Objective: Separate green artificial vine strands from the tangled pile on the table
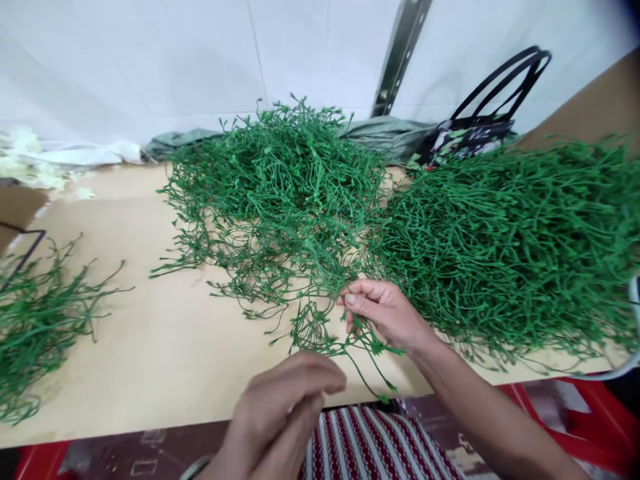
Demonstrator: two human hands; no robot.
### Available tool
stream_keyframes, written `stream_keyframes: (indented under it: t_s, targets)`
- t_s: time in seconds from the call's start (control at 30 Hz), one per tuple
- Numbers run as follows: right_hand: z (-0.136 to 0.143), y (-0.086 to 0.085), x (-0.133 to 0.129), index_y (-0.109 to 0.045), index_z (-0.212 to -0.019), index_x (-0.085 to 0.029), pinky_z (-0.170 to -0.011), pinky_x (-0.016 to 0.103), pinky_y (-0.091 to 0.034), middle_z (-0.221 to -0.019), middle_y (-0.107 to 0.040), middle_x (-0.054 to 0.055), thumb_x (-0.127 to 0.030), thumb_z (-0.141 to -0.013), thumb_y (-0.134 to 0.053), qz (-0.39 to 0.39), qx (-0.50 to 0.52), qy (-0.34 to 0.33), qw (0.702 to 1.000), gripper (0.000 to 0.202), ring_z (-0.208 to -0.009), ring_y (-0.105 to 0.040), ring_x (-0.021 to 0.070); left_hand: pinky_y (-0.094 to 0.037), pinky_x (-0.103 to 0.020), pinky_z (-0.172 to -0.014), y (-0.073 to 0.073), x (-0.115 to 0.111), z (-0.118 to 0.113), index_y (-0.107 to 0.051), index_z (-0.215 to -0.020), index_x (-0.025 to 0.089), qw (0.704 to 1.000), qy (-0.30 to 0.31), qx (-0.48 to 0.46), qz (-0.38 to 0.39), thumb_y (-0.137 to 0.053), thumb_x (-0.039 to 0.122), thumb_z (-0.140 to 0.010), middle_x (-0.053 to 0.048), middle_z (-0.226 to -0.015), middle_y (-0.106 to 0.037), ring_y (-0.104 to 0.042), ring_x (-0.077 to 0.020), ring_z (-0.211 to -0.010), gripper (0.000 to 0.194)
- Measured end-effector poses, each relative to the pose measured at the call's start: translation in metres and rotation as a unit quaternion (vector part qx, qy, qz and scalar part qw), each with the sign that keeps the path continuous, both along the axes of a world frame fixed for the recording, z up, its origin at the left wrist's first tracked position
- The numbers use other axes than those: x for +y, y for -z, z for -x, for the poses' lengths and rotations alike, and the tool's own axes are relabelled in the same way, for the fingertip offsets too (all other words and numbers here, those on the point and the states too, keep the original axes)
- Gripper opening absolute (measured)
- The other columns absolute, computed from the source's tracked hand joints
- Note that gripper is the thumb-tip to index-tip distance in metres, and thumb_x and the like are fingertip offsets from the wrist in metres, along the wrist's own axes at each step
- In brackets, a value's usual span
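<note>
Thin green plastic flower stems (370, 363) with small leafy ends hang from my right hand (385, 310), whose thumb and fingers pinch them over the front of the table. My left hand (285, 407) is nearer to me and lower, slightly blurred. Its fingers are curled together with the thumb under them, and whatever may lie between them is hidden. Just beyond my hands, a loose tangle of the same stems (280, 260) spreads toward a taller heap (290, 160) at the back. A larger, denser pile (515, 247) fills the right side, close to my right forearm.
Another bunch of stems (40, 320) lies at the left on the pale table (150, 347). Behind are a black flowered handbag (465, 140), grey-green cloth (395, 137) and whitish flower pieces (30, 160). Red stools (590, 420) stand below the front edge.
</note>
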State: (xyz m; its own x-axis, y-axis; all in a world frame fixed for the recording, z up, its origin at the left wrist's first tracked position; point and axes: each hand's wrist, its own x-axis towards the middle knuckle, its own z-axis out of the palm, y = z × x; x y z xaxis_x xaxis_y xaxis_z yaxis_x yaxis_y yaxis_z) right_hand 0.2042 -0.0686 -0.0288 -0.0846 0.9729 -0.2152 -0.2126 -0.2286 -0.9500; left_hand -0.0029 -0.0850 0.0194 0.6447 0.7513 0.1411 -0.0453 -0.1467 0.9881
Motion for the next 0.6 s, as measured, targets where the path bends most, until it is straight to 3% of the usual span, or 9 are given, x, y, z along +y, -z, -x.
stream_keyframes:
  t_s: [0.07, 0.13, 0.23, 0.33, 0.4, 0.5, 0.6]
  targets:
    - [0.004, 0.001, -0.005, -0.060, -0.075, -0.014, -0.052, 0.020, -0.046, -0.071, -0.062, 0.001, -0.035, -0.075, -0.063, -0.006, 0.025, 0.005, 1.000, 0.022, -0.054, -0.057, 0.0070, -0.047, -0.028, -0.068, 0.018, -0.001, -0.016, -0.066, -0.091, 0.020, 0.988, -0.023, 0.017, 0.154, -0.049, 0.015, -0.082, -0.006, -0.079, -0.063, -0.056, -0.0167, -0.075, 0.020]
    - [0.007, 0.002, -0.010, -0.060, -0.073, -0.014, -0.054, 0.019, -0.046, -0.065, -0.059, -0.002, -0.033, -0.076, -0.063, -0.011, 0.038, -0.001, 0.999, 0.020, -0.054, -0.056, 0.0064, -0.045, -0.025, -0.067, 0.038, 0.004, -0.031, -0.064, -0.096, 0.020, 0.954, -0.097, -0.026, 0.284, -0.054, 0.021, -0.081, -0.005, -0.084, -0.062, -0.054, -0.0132, -0.073, 0.018]
    - [0.009, 0.003, -0.016, -0.059, -0.071, -0.015, -0.052, 0.019, -0.047, -0.064, -0.057, -0.003, -0.033, -0.075, -0.064, -0.001, 0.060, -0.011, 0.998, 0.020, -0.054, -0.055, 0.0062, -0.042, -0.021, -0.061, 0.054, 0.016, -0.044, -0.066, -0.083, 0.016, 0.899, -0.200, -0.119, 0.371, -0.068, 0.024, -0.069, -0.004, -0.082, -0.062, -0.052, -0.0105, -0.067, 0.016]
    - [0.011, 0.008, -0.019, -0.056, -0.067, -0.015, -0.051, 0.019, -0.046, -0.060, -0.056, -0.003, -0.036, -0.074, -0.065, 0.024, 0.055, -0.044, 0.997, 0.024, -0.052, -0.055, 0.0070, -0.043, -0.021, -0.063, 0.052, 0.023, -0.051, -0.065, -0.070, 0.015, 0.864, -0.238, -0.214, 0.389, -0.076, 0.022, -0.058, 0.000, -0.071, -0.061, -0.052, -0.0086, -0.062, 0.017]
    - [0.014, 0.011, -0.020, -0.055, -0.065, -0.014, -0.050, 0.020, -0.045, -0.057, -0.056, -0.003, -0.040, -0.073, -0.065, 0.040, 0.039, -0.076, 0.996, 0.028, -0.051, -0.055, 0.0077, -0.043, -0.020, -0.064, 0.048, 0.024, -0.053, -0.066, -0.069, 0.016, 0.859, -0.248, -0.233, 0.382, -0.077, 0.018, -0.056, 0.002, -0.070, -0.062, -0.052, -0.0068, -0.060, 0.017]
    - [0.020, 0.014, -0.020, -0.055, -0.065, -0.014, -0.048, 0.020, -0.043, -0.057, -0.057, -0.002, -0.046, -0.071, -0.064, 0.054, 0.016, -0.105, 0.993, 0.034, -0.050, -0.055, 0.0085, -0.043, -0.019, -0.063, 0.045, 0.024, -0.053, -0.065, -0.066, 0.016, 0.870, -0.271, -0.218, 0.351, -0.075, 0.018, -0.057, 0.001, -0.073, -0.064, -0.055, -0.0082, -0.065, 0.014]
    - [0.030, 0.016, -0.019, -0.056, -0.066, -0.015, -0.048, 0.021, -0.044, -0.055, -0.056, -0.002, -0.050, -0.074, -0.059, 0.033, -0.004, -0.131, 0.991, 0.036, -0.049, -0.055, 0.0095, -0.044, -0.020, -0.066, 0.046, 0.022, -0.049, -0.065, -0.069, 0.017, 0.904, -0.270, -0.182, 0.276, -0.072, 0.019, -0.063, -0.001, -0.076, -0.064, -0.057, -0.0111, -0.072, 0.009]
